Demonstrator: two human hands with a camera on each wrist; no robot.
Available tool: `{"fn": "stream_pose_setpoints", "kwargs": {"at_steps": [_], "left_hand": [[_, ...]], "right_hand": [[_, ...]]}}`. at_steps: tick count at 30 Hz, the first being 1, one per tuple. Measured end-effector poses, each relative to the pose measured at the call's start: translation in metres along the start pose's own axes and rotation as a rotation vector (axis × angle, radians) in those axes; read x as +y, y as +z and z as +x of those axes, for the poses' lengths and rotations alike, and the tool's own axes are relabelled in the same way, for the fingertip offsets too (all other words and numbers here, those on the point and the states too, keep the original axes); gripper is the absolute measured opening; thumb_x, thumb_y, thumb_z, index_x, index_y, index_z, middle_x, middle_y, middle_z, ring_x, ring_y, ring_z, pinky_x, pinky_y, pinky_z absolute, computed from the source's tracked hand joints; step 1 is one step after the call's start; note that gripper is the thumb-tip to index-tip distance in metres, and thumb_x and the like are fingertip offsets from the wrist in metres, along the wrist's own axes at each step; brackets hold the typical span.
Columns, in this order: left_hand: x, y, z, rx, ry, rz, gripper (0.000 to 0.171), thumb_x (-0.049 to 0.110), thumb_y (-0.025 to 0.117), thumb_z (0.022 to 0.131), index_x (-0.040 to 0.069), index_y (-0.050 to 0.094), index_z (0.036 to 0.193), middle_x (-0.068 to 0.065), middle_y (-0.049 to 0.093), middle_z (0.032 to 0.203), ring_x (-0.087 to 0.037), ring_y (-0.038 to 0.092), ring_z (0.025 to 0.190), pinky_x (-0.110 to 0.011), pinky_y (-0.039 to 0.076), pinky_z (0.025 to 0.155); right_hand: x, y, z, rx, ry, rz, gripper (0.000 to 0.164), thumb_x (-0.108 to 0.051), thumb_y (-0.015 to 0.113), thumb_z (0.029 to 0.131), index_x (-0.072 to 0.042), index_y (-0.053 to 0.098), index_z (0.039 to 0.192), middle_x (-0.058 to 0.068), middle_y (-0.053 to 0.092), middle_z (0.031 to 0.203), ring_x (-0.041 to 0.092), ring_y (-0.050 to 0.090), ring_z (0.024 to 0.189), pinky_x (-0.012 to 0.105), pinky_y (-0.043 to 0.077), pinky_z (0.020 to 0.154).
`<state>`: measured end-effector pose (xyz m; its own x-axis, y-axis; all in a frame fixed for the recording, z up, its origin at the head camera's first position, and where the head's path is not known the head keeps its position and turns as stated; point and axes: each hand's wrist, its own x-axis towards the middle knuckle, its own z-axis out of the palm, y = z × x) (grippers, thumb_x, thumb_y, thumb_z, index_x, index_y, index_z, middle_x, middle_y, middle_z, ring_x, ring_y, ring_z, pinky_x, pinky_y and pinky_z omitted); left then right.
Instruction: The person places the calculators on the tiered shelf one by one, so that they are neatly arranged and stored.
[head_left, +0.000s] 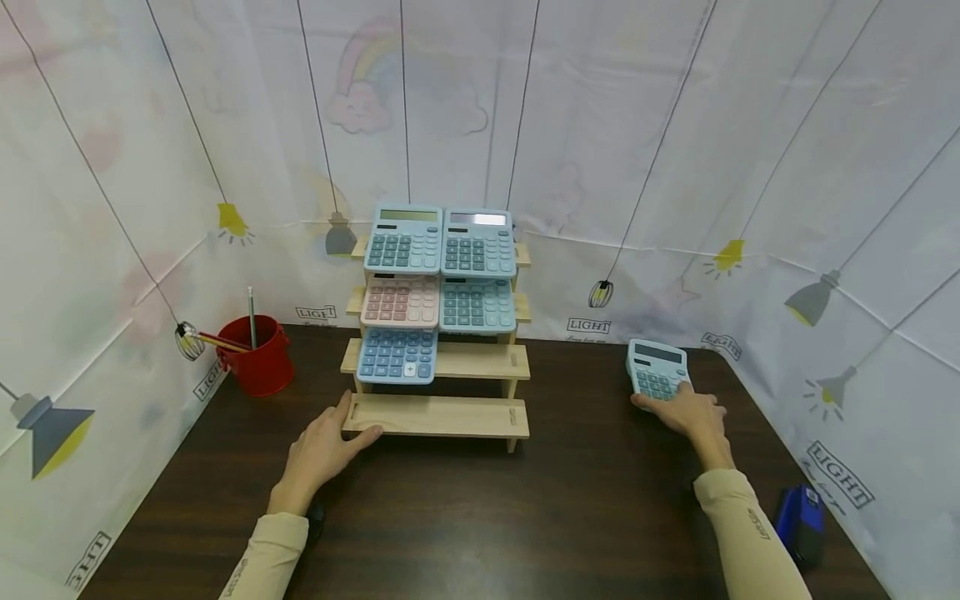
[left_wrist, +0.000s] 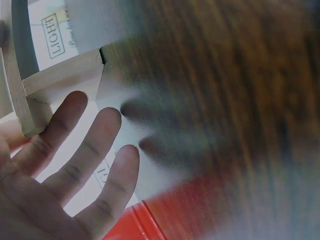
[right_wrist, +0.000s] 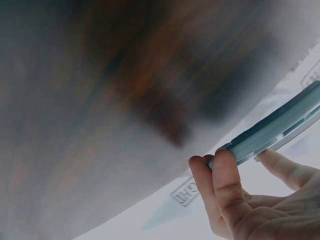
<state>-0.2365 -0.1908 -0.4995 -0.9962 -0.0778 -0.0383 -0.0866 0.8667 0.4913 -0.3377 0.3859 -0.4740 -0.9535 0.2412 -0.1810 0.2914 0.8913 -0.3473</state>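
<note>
My left hand (head_left: 322, 450) is at the left end of the lowest step of a wooden tiered rack (head_left: 438, 415), thumb and forefinger touching that corner. Its other fingers (left_wrist: 102, 135) stretch out straight beside the rack's leg. Off to the right, my right hand (head_left: 690, 414) pinches the near end of a light blue calculator (head_left: 657, 367), thumb on one face and fingers on the other. In the right wrist view this calculator appears tilted, above the tabletop. On the rack stand two light blue calculators (head_left: 405, 239) on top, a pink one (head_left: 400, 301) beside a teal-blue one (head_left: 477, 306), and a blue one (head_left: 397, 356) below.
A red bucket (head_left: 266, 358) with several pencils stands left of the rack. A blue-and-black object (head_left: 802, 525) lies near the table's right edge, beyond my right sleeve. White printed cloth (head_left: 637, 167) hangs behind and along both sides of the dark table (head_left: 480, 517).
</note>
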Motion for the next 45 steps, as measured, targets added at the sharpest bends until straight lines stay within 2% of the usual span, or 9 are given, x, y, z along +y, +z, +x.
{"fn": "stream_pose_setpoints", "kwargs": {"at_steps": [7, 14, 19, 25, 29, 35, 45], "left_hand": [[0.001, -0.002, -0.002, -0.004, -0.002, -0.002, 0.108, 0.082, 0.051, 0.084, 0.010, 0.025, 0.160, -0.022, 0.054, 0.143, -0.037, 0.062, 0.111, -0.060, 0.053, 0.085], [0.001, -0.002, -0.002, -0.008, 0.001, -0.010, 0.107, 0.079, 0.053, 0.085, 0.009, 0.024, 0.160, -0.023, 0.054, 0.143, -0.036, 0.062, 0.108, -0.059, 0.053, 0.084], [0.000, -0.003, -0.002, -0.012, 0.004, -0.015, 0.107, 0.079, 0.053, 0.086, 0.008, 0.023, 0.160, -0.025, 0.052, 0.145, -0.039, 0.061, 0.111, -0.061, 0.052, 0.085], [0.000, -0.003, -0.001, -0.020, 0.000, -0.018, 0.108, 0.080, 0.052, 0.086, 0.008, 0.022, 0.161, -0.025, 0.051, 0.146, -0.039, 0.061, 0.112, -0.063, 0.051, 0.088], [0.002, -0.002, -0.001, -0.026, -0.005, -0.018, 0.109, 0.081, 0.051, 0.085, 0.009, 0.022, 0.161, -0.025, 0.051, 0.145, -0.037, 0.061, 0.109, -0.061, 0.052, 0.086], [0.003, -0.003, -0.001, -0.022, -0.009, -0.018, 0.108, 0.080, 0.052, 0.085, 0.009, 0.021, 0.161, -0.025, 0.051, 0.145, -0.036, 0.061, 0.106, -0.059, 0.053, 0.085], [0.004, -0.003, -0.003, -0.026, -0.009, -0.025, 0.108, 0.080, 0.052, 0.085, 0.009, 0.022, 0.161, -0.025, 0.050, 0.147, -0.038, 0.061, 0.110, -0.061, 0.052, 0.087]], "right_hand": [[-0.019, 0.004, -0.023, 0.067, -0.075, -0.016, 0.126, -0.084, 0.056, 0.078, 0.008, 0.019, 0.156, 0.052, 0.034, 0.132, 0.063, 0.039, 0.114, 0.071, 0.039, 0.089], [-0.045, 0.001, -0.051, 0.074, -0.109, -0.020, 0.125, -0.087, 0.054, 0.077, 0.004, 0.020, 0.156, 0.046, 0.036, 0.128, 0.057, 0.039, 0.110, 0.065, 0.043, 0.085], [-0.064, 0.002, -0.071, 0.093, -0.159, -0.034, 0.123, -0.088, 0.053, 0.076, 0.002, 0.024, 0.156, 0.040, 0.040, 0.124, 0.052, 0.041, 0.106, 0.056, 0.045, 0.076], [-0.086, 0.000, -0.095, 0.087, -0.205, -0.048, 0.122, -0.088, 0.052, 0.076, 0.000, 0.026, 0.156, 0.039, 0.040, 0.132, 0.052, 0.041, 0.112, 0.056, 0.045, 0.080], [-0.099, -0.001, -0.108, 0.101, -0.239, -0.056, 0.120, -0.088, 0.053, 0.076, -0.001, 0.029, 0.155, 0.037, 0.042, 0.129, 0.050, 0.042, 0.111, 0.052, 0.043, 0.078], [-0.117, 0.004, -0.118, 0.119, -0.288, -0.059, 0.118, -0.088, 0.054, 0.075, -0.005, 0.031, 0.155, 0.032, 0.045, 0.121, 0.044, 0.042, 0.105, 0.045, 0.039, 0.074], [-0.143, 0.014, -0.123, 0.104, -0.304, -0.041, 0.115, -0.086, 0.057, 0.074, -0.008, 0.033, 0.155, 0.031, 0.045, 0.121, 0.042, 0.042, 0.107, 0.045, 0.040, 0.077]]}}
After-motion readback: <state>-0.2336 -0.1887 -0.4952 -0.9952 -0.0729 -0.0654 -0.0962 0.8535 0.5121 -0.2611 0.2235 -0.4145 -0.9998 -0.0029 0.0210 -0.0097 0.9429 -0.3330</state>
